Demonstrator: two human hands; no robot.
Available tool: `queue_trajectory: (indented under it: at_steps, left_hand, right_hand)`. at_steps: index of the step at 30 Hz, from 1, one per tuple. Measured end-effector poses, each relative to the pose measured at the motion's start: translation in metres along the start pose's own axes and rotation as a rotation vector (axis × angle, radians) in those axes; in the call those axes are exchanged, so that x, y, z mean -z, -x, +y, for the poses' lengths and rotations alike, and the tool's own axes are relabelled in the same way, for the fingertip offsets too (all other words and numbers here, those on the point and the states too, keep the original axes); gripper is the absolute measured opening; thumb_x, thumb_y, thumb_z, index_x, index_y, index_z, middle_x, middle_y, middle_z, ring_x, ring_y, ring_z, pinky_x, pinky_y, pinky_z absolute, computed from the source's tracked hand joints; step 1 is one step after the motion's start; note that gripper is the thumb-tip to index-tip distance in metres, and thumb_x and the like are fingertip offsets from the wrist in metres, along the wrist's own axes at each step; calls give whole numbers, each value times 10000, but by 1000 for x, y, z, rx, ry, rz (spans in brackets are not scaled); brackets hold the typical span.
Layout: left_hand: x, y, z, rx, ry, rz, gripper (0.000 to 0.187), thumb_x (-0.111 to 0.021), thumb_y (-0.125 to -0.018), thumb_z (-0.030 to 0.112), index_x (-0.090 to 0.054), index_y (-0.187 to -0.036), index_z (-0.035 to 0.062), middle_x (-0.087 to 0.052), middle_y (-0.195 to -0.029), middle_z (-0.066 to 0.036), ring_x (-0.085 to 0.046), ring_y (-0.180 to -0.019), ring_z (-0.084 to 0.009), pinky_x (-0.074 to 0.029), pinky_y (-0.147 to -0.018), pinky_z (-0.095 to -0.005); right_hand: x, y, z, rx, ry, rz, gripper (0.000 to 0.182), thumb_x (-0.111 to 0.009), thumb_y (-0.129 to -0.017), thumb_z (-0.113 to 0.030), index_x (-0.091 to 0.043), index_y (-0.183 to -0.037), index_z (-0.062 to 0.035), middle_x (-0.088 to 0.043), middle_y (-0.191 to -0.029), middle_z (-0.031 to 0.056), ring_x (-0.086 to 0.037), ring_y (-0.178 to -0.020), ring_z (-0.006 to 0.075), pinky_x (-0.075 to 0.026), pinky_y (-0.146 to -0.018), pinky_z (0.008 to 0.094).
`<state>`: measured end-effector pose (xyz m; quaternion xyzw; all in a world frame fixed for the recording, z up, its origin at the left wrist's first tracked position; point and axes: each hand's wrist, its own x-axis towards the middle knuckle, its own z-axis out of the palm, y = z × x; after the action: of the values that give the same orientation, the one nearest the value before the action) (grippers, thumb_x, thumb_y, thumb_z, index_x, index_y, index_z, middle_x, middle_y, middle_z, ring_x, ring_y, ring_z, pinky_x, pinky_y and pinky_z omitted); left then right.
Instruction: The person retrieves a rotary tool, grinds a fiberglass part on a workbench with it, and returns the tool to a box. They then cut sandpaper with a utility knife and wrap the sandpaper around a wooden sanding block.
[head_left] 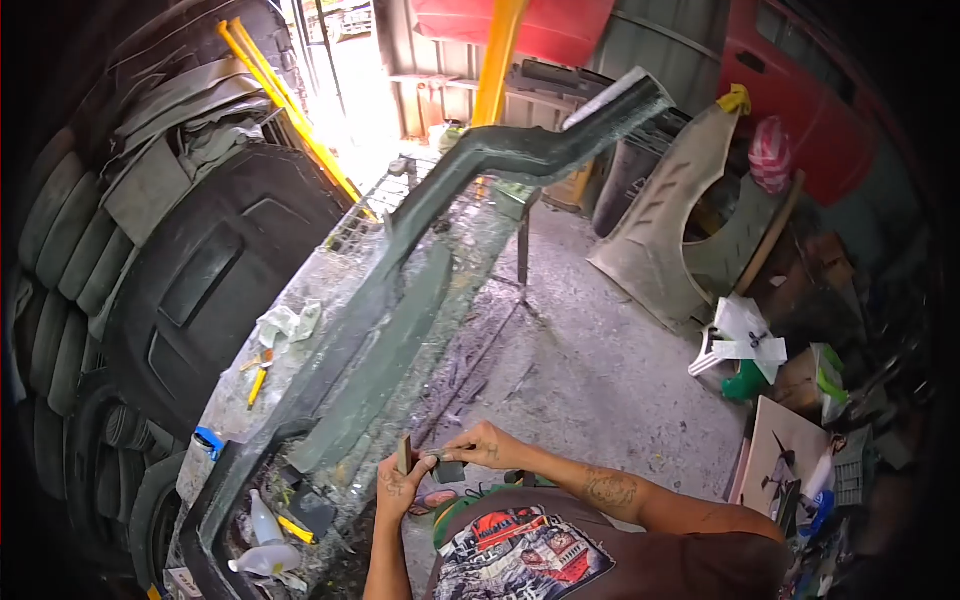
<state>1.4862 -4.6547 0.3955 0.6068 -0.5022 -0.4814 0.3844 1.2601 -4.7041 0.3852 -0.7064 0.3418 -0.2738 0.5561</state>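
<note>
My left hand (393,482) is closed around a thin tan block (404,455) that stands upright between the fingers. A small dark grey sheet (449,471), which looks like sandpaper, hangs from the pinched fingers of my right hand (486,443). The left thumb reaches over to the near edge of this sheet. Both hands are together in front of my body, just right of the workbench. Along the bench lies a long dark car body panel (350,320), bent at its far end. Greenish-grey patches show beside it.
White bottles (265,558), a yellow-handled tool (297,530) and a yellow cutter (257,388) lie on the bench. A crumpled cloth (290,323) is farther up. Dark panels stack at left. A beige fender (665,230) and red door (800,90) stand at right.
</note>
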Motion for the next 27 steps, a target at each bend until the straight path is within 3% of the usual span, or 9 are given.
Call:
queue_trajectory:
  at_steps: [6, 8, 11, 17, 19, 21, 24, 25, 27]
  left_hand:
    - [-100, 25, 31, 57, -1, -69, 287, -803, -843, 227, -704, -906, -35, -682, -752, -55, -615, -702, -127, -478, -663, -297]
    - [-119, 33, 67, 224, 26, -138, 298, -814, -839, 230, -714, -937, -33, -689, -758, -57, -619, -710, -128, -484, -669, -301]
    - [-129, 27, 38, 154, -60, -201, 313, -821, -836, 240, -724, -957, -31, -699, -770, -53, -626, -730, -124, -491, -677, -295]
    - [-129, -3, 16, -57, 29, -143, 248, -774, -882, 216, -715, -952, -14, -657, -739, -12, -565, -691, -98, -466, -634, -297]
    - [-127, -22, 18, 128, 247, -203, 252, -785, -874, 218, -720, -958, -11, -660, -759, -6, -572, -704, -98, -464, -644, -285]
    - [-126, -46, 3, 288, 230, -191, 295, -809, -849, 257, -722, -955, -4, -646, -742, -13, -568, -703, -93, -464, -644, -293]
    - [-126, -80, 0, 41, 224, -190, 308, -794, -863, 171, -675, -1059, -34, -671, -820, -62, -702, -853, -167, -591, -552, -301]
    - [-124, -88, 2, 167, 185, -187, 343, -814, -840, 215, -674, -1035, -29, -677, -879, -65, -690, -831, -153, -613, -574, -304]
    - [-115, -104, 11, 172, 190, -128, 343, -824, -829, 258, -689, -977, -21, -648, -797, -37, -622, -768, -132, -529, -620, -302]
  right_hand:
    - [51, 92, 33, -95, -168, 39, 257, -699, -951, -208, -743, -1172, -84, -747, -802, 67, -613, -702, 64, -505, -632, 268]
    - [68, 109, 38, -134, -75, 45, 267, -704, -951, -208, -740, -1171, -62, -757, -833, 58, -632, -727, 68, -521, -652, 262]
    - [84, 118, 39, -117, -47, 71, 280, -710, -948, -205, -735, -1160, -23, -762, -869, 56, -648, -761, 71, -535, -672, 263]
    - [84, 82, 70, -353, -300, 87, 236, -687, -962, -158, -745, -1118, 10, -763, -924, 52, -663, -789, 85, -540, -720, 255]
    - [97, 63, 57, -163, -184, 137, 252, -680, -968, -177, -742, -1118, 16, -737, -825, 39, -641, -741, 69, -533, -693, 249]
    - [107, 46, 37, -260, -198, 158, 261, -666, -976, -160, -730, -1163, 10, -750, -880, 59, -651, -779, 87, -537, -714, 250]
    - [131, 20, 31, -323, -183, 237, 279, -661, -978, -152, -713, -1194, 18, -755, -942, 68, -667, -831, 102, -545, -715, 257]
    - [134, 7, 24, -319, -199, 269, 275, -668, -973, -155, -721, -1146, 53, -739, -879, 58, -657, -748, 86, -545, -695, 239]
    - [137, -17, 22, -330, -181, 274, 276, -668, -973, -155, -721, -1142, 57, -738, -881, 61, -660, -742, 91, -546, -687, 237]
